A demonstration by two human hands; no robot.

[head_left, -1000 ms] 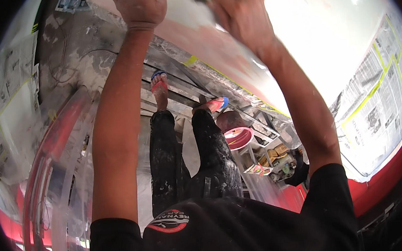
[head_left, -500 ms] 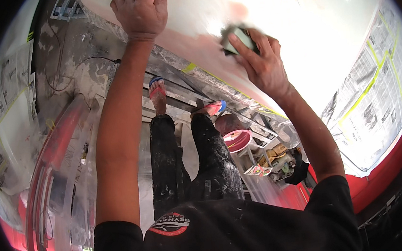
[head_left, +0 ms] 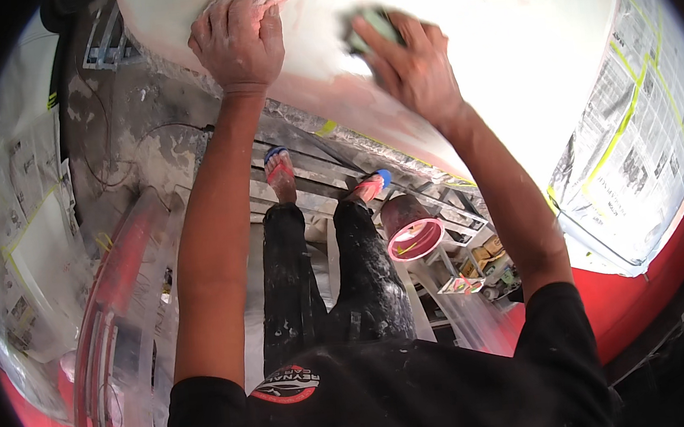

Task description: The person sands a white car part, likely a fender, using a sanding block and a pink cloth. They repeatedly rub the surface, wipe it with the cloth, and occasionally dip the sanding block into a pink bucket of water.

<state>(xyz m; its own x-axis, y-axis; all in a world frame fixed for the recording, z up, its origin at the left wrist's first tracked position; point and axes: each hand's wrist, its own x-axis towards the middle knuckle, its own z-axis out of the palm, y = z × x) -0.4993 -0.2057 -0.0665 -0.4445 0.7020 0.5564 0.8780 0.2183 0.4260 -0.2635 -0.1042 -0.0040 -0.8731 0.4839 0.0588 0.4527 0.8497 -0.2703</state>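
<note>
The person stands close to a big white panel [head_left: 459, 65], both arms stretched up to it. The left hand [head_left: 239, 35] lies flat on the panel, fingers spread and dusted white, holding nothing. The right hand [head_left: 410, 65] is pressed to the panel a little to the right of the left one, its fingers curled over a small dark green pad [head_left: 374, 28] that sits between palm and surface. Only the pad's upper edge shows above the fingers; the rest is hidden under the hand.

The panel around both hands is pale, with faint pink patches near the left hand and above the right. To the right of the right hand, newspaper [head_left: 637, 147] is taped over the surface with yellow-green tape [head_left: 624, 132]. Below that paper a red body part [head_left: 651, 300] shows through.

Under the hands, far below, the person's legs in paint-spattered dark trousers [head_left: 324, 288] end in red sandals [head_left: 280, 170] on dusty planks [head_left: 315, 187]. Just right of the feet, under the right forearm, stands a pink-rimmed bucket [head_left: 412, 228]. Beyond it lies a jumble of small things, too small to tell apart. Left of the left arm a curved red part [head_left: 115, 315] under clear plastic runs down, and more paper [head_left: 37, 264] masks another piece further left.
</note>
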